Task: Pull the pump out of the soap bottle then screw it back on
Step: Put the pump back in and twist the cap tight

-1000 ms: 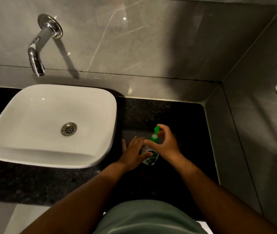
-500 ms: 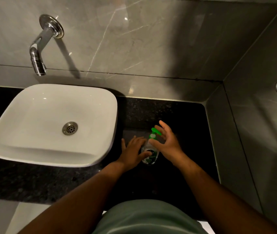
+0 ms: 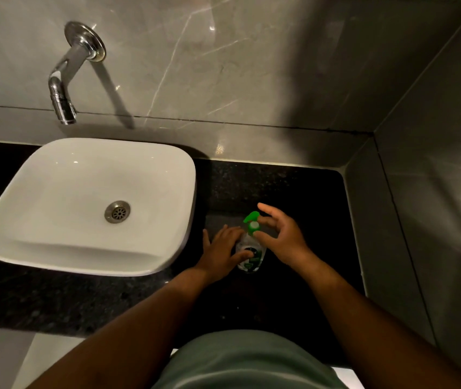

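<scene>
Grey marble-look tiles (image 3: pixel 251 66) cover the wall ahead and the wall to the right, meeting in a corner. Below them runs a black speckled tabletop (image 3: pixel 279 186). On its left part sits a white, rounded-square basin (image 3: pixel 55 197), with a metal drain (image 3: pixel 117 211) at the bottom of the bowl. A chrome spout (image 3: pixel 62 91) comes out of the wall above the basin's far edge and bends down toward it.

The person stands close against the tabletop's near edge, a grey-green shirt (image 3: pixel 251 360) filling the bottom of the view, and both bare forearms reach forward to the dark area right of the basin.

There the soap bottle (image 3: pixel 251 256) stands upright on the tabletop, small and clear with a green label. The left hand (image 3: pixel 223 252) is wrapped around its body, thumb across the front, clamped on it. The right hand (image 3: pixel 282 237) is just beside the top, fingers spread and curved apart; its thumb tip touches the collar under the pump, while the index finger reaches past the nozzle.

The green pump (image 3: pixel 251 220) sits on the bottle's neck, its nozzle pointing away toward the back wall.
</scene>
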`<state>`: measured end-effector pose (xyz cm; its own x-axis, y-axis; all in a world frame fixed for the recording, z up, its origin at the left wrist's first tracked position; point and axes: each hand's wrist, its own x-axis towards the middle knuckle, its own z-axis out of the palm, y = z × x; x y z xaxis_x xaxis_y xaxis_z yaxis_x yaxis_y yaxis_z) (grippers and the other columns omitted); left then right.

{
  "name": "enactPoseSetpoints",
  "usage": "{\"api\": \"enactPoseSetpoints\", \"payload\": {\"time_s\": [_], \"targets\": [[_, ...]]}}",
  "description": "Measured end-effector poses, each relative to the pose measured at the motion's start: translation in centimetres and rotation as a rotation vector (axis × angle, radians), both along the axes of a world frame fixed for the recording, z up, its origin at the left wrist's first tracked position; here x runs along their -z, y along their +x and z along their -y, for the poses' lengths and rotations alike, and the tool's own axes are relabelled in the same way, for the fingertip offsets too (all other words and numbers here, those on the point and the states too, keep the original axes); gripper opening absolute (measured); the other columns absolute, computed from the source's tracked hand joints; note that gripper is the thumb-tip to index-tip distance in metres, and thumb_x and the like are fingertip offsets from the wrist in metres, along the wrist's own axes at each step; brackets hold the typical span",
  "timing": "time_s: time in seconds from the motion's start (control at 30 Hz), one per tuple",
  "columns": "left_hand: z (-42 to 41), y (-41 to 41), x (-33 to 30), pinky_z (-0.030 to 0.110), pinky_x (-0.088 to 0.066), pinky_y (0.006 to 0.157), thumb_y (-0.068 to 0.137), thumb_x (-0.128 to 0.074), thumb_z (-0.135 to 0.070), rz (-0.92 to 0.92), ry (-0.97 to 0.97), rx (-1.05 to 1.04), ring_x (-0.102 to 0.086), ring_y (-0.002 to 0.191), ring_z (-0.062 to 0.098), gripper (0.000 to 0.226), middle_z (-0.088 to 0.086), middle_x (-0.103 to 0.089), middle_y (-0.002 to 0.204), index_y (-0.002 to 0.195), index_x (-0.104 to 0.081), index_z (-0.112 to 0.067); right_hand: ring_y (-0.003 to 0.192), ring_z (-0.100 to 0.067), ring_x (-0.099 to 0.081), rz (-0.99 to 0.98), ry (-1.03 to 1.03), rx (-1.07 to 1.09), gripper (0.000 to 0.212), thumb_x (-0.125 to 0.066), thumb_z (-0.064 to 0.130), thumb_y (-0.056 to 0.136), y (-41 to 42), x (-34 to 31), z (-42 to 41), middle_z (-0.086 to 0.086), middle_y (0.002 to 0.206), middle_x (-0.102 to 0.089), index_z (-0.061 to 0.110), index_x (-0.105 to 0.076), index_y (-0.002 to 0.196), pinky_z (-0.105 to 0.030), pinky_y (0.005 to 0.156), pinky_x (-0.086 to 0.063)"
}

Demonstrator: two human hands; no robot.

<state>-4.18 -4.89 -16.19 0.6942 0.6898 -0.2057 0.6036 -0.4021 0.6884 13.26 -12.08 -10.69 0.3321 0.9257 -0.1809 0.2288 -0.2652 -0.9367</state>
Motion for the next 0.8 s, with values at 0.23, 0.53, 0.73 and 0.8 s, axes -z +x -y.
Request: {"api": "enactPoseSetpoints", "payload": {"time_s": [0.23, 0.53, 0.73, 0.8], "targets": [[0.1, 0.1, 0.0, 0.057, 0.021, 0.105, 0.073, -0.034, -0.085, -0.008, 0.018, 0.025, -0.008, 0.145, 0.016, 0.073, -0.012, -0.032, 0.151, 0.134, -0.035, -0.045, 0.102, 0.02, -0.049, 0.11, 0.026, -0.011, 0.068, -0.084, 0.022, 0.073, -0.6, 0.4, -0.2, 0.024, 0.112, -0.052, 0.02, -0.051, 0.132, 0.0, 0.081, -0.038], [0.2, 0.2, 0.1, 0.059, 0.02, 0.106, 0.075, -0.036, -0.083, -0.015, 0.043, 0.078, -0.008, 0.145, 0.015, 0.062, -0.012, -0.033, 0.15, 0.129, -0.032, -0.052, 0.103, 0.004, -0.056, 0.07, 0.031, 0.06, 0.066, -0.086, 0.024, 0.069, -0.5, 1.1, 0.7, 0.017, 0.109, -0.058, 0.03, -0.052, 0.125, -0.007, 0.079, -0.046], [0.0, -0.1, -0.3, 0.057, 0.022, 0.106, 0.078, -0.037, -0.079, -0.027, 0.037, 0.032, -0.008, 0.145, 0.016, 0.07, -0.011, -0.032, 0.152, 0.136, -0.037, -0.04, 0.111, 0.025, -0.044, -0.067, 0.025, 0.088, 0.088, -0.079, 0.017, 0.079, -0.8, 1.8, 1.1, 0.022, 0.126, -0.048, 0.022, -0.027, 0.149, 0.001, 0.085, -0.038], [0.0, 0.0, -0.5, 0.058, 0.021, 0.106, 0.078, -0.037, -0.079, -0.037, 0.043, 0.039, -0.008, 0.145, 0.017, 0.071, -0.01, -0.031, 0.152, 0.137, -0.036, -0.038, 0.109, 0.019, -0.051, -0.081, 0.025, 0.091, 0.078, -0.074, 0.009, 0.082, -0.6, 1.8, 1.0, 0.014, 0.123, -0.056, 0.02, -0.032, 0.147, -0.002, 0.085, -0.042]]}}
